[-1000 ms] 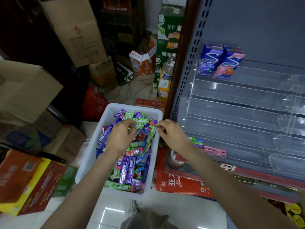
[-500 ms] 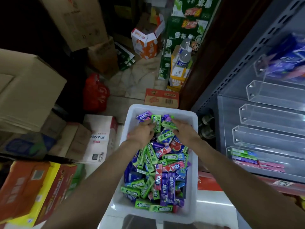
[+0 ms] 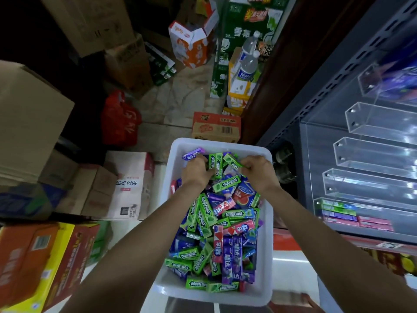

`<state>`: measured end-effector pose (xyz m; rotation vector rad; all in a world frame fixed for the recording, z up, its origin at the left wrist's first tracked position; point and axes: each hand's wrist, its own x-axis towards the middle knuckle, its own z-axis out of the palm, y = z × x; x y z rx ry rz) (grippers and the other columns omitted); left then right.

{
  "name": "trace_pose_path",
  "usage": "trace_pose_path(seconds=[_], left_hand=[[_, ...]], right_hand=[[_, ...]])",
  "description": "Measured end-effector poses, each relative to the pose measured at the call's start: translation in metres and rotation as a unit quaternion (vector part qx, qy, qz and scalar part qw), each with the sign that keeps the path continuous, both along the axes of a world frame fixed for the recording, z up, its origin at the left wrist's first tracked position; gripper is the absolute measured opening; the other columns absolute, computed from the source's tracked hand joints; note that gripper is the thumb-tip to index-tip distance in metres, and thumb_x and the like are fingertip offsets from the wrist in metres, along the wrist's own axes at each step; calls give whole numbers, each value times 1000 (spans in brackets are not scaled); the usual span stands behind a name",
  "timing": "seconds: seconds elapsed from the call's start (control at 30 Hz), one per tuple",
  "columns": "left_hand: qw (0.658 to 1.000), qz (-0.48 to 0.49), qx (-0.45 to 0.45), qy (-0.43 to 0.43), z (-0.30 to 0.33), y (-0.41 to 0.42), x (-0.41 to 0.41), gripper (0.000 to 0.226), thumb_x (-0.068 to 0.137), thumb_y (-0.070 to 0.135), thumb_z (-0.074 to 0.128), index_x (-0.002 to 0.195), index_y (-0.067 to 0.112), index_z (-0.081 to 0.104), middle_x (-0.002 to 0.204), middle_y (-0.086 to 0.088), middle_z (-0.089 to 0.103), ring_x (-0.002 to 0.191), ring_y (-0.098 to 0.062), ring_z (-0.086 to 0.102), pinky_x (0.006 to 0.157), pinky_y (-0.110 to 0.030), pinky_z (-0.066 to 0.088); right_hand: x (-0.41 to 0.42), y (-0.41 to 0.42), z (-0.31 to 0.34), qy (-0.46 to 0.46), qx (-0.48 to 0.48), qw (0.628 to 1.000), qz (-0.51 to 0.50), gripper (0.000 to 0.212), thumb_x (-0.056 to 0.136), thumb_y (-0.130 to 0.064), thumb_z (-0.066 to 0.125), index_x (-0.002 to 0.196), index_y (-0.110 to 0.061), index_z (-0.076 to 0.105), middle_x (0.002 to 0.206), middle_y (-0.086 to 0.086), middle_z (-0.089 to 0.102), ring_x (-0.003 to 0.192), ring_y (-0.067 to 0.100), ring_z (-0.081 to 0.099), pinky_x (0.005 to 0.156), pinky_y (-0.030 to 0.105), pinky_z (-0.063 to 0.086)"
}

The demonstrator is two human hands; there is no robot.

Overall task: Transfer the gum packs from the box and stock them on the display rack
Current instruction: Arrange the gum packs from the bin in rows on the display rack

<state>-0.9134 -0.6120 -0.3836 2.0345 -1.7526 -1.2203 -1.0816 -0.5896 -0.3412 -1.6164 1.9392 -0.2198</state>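
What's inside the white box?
The white box holds a pile of gum packs: green, purple, blue, red. Both hands, left and right, dig in. Its bottom is covered.

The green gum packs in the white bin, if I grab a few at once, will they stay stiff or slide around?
The green gum packs look like flat, straight-edged sticks, so probably stiff and light. Their wrappers look glossy, so a bunch may slip apart. They lie loose and criss-crossed in the bin, so neighbours will likely shift. The left hand and right hand already grip some.

Both hands' fingertips are buried among gum packs (image 3: pixel 222 213); blurred rack (image 3: pixel 372 154) runs off right edge.
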Motion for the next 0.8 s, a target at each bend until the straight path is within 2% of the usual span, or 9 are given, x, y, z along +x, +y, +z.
trace_pose_path(seconds=[0.1,0.17,0.23,0.33,0.4,0.47,0.53,0.7,0.8], left_hand=[[999,11,47,7,4,-5,-4,26,84,33,70,76,12,58,88,-13,69,85,-29,65,82,-42,52],[998,14,61,12,6,-5,-7,29,85,33,68,69,12,57,81,-12,67,82,-29,65,81,-41,53],[997,36,43,43,9,-3,-10,16,88,22,66,85,7,64,93,-14,67,94,-29,63,85,-35,49],[992,76,-6,104,19,9,-13,20,89,11,63,106,1,61,104,-13,66,99,-25,58,83,-26,42],[981,96,-33,168,29,18,-15,9,88,9,64,96,6,61,92,-9,66,88,-21,59,78,-25,43],[967,111,-55,222,44,28,-18,9,88,9,64,84,15,58,74,-3,62,71,-19,56,70,-28,46],[952,122,-61,274,65,40,-25,4,90,10,62,88,13,59,69,0,58,64,-17,56,63,-29,51],[921,137,-50,360,116,72,-65,16,92,5,57,107,3,60,79,-3,58,67,-5,64,63,-27,59],[917,114,-50,379,134,90,-102,21,90,-1,58,110,5,60,86,-7,60,76,-9,64,64,-23,58]], right_hand=[[-2,4,5,-62,3,997,-53,22,91,-16,60,109,-4,65,111,8,68,101,22,61,67,13,35],[-4,6,8,-88,9,993,-72,24,90,-16,61,110,-3,65,115,9,66,105,23,61,73,15,39],[-6,8,11,-110,13,991,-80,24,90,-17,62,108,-3,65,114,10,67,104,23,62,77,21,44],[-12,11,18,-132,2,989,-69,19,89,-17,63,100,-3,67,97,5,67,89,15,61,59,8,40],[-17,14,24,-170,-12,982,-76,10,87,-15,64,91,-6,67,87,1,64,76,10,58,58,10,42],[-22,19,31,-219,-23,972,-82,3,86,-10,65,86,-8,67,82,2,65,68,7,57,68,25,48],[-29,26,41,-260,-31,962,-79,9,86,-5,64,92,0,69,82,5,66,67,6,60,70,32,51],[-65,59,85,-372,-34,925,-71,17,89,3,56,103,-1,65,88,5,65,68,1,62,66,14,55],[-101,83,105,-436,-35,894,-94,23,88,8,54,107,-3,59,83,1,64,59,-3,62,59,11,52]])
